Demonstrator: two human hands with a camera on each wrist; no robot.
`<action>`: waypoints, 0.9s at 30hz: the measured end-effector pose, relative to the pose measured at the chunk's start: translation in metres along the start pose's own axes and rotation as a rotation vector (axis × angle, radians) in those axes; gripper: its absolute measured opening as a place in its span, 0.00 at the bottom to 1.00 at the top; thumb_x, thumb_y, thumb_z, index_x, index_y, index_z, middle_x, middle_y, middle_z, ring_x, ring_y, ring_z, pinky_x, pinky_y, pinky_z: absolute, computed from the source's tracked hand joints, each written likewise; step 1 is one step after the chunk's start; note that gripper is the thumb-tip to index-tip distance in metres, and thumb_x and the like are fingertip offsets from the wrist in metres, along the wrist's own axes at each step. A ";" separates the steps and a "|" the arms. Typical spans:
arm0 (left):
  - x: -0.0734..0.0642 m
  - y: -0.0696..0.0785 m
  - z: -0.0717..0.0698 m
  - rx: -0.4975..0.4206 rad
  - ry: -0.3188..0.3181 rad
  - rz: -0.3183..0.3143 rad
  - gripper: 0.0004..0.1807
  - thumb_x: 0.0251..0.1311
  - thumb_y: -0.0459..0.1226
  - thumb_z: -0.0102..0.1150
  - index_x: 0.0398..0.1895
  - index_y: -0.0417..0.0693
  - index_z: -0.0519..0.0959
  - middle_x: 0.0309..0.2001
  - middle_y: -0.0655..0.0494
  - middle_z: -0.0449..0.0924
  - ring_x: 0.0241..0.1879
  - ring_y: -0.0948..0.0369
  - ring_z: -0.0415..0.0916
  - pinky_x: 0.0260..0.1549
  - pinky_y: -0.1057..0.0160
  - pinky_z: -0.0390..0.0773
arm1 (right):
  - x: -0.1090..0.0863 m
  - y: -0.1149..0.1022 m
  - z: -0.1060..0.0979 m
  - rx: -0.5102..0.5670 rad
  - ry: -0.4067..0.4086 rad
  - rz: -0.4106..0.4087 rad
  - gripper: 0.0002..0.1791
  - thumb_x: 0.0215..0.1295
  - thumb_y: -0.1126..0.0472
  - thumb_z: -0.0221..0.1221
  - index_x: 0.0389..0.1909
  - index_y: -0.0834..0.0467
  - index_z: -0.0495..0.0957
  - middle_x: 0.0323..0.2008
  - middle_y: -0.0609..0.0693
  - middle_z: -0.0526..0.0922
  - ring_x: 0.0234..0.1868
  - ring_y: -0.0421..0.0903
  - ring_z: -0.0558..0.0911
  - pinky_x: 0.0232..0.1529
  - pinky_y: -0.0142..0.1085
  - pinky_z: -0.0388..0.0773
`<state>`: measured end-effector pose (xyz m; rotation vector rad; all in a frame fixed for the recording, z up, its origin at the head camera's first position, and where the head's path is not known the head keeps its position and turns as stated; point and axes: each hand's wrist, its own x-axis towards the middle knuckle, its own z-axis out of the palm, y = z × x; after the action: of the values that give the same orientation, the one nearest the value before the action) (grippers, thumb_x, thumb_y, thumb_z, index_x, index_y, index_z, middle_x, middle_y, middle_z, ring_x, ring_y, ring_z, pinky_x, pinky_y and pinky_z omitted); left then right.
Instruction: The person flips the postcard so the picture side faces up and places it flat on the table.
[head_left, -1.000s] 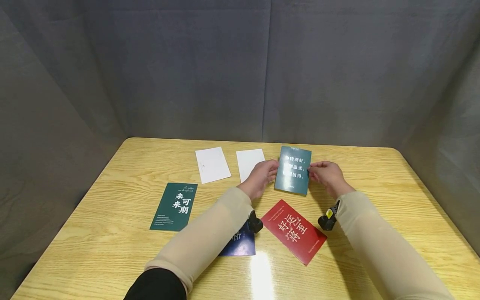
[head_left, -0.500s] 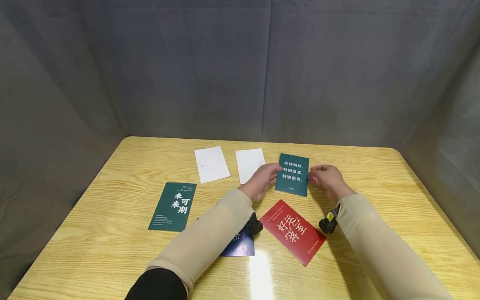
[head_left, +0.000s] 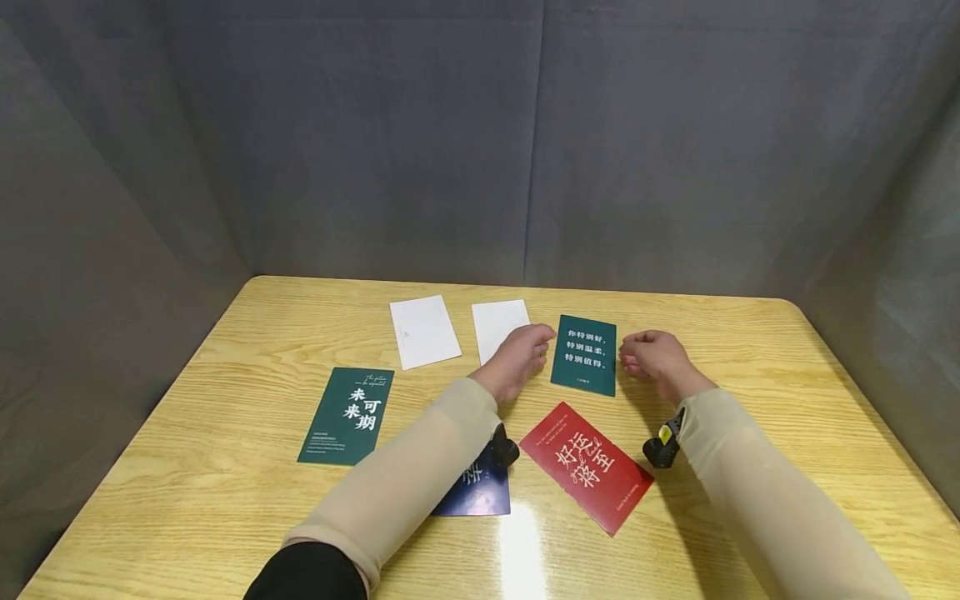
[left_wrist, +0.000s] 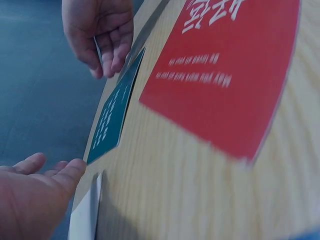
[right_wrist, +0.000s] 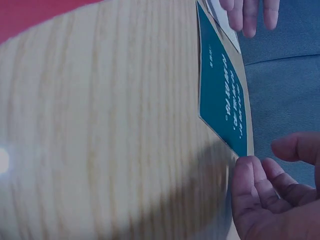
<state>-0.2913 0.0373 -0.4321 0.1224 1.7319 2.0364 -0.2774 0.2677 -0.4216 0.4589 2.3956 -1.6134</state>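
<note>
"Dark grey cloth (head_left: 375, 150) hangs behind the wooden counter (head_left: 225, 500). Where's the green card (head_left: 584, 355) with three lines of characters?"

"From my head view, it lies flat on the counter, printed side up, just beyond the red card (head_left: 588, 468)."

"What's beside it?"

"I see the left hand (head_left: 516, 358) near its left edge, fingers relaxed; the right hand (head_left: 658, 358) is by the right edge, fingers loosely bent, thumb parted from them."

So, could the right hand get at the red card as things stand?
Likely yes: the right hand looks empty beside a green card, and the red card lies fully uncovered on the near side, with neither hand over it.
</note>
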 end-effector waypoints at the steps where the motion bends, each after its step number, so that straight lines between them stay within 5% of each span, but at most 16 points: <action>1: -0.001 0.001 -0.002 0.008 0.006 0.004 0.36 0.68 0.42 0.51 0.74 0.30 0.62 0.78 0.38 0.56 0.78 0.46 0.53 0.73 0.56 0.60 | 0.000 -0.001 0.000 -0.012 -0.003 -0.001 0.27 0.82 0.59 0.46 0.72 0.72 0.62 0.61 0.65 0.73 0.47 0.45 0.78 0.47 0.30 0.82; 16: -0.008 0.017 -0.037 0.028 0.129 0.066 0.31 0.73 0.41 0.48 0.74 0.34 0.63 0.72 0.40 0.64 0.74 0.45 0.58 0.71 0.53 0.63 | -0.001 -0.026 0.024 -0.037 -0.056 -0.059 0.27 0.82 0.58 0.47 0.71 0.72 0.63 0.65 0.67 0.72 0.57 0.52 0.76 0.60 0.37 0.77; 27: -0.008 0.020 -0.061 0.022 0.197 0.074 0.32 0.71 0.42 0.48 0.73 0.34 0.61 0.73 0.38 0.59 0.75 0.44 0.56 0.73 0.52 0.59 | 0.002 -0.038 0.053 -0.029 -0.089 -0.052 0.29 0.83 0.57 0.48 0.75 0.71 0.61 0.68 0.67 0.71 0.65 0.58 0.75 0.69 0.46 0.71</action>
<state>-0.3112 -0.0232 -0.4234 -0.0085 1.8940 2.1452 -0.2929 0.2055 -0.4095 0.3157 2.3807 -1.5826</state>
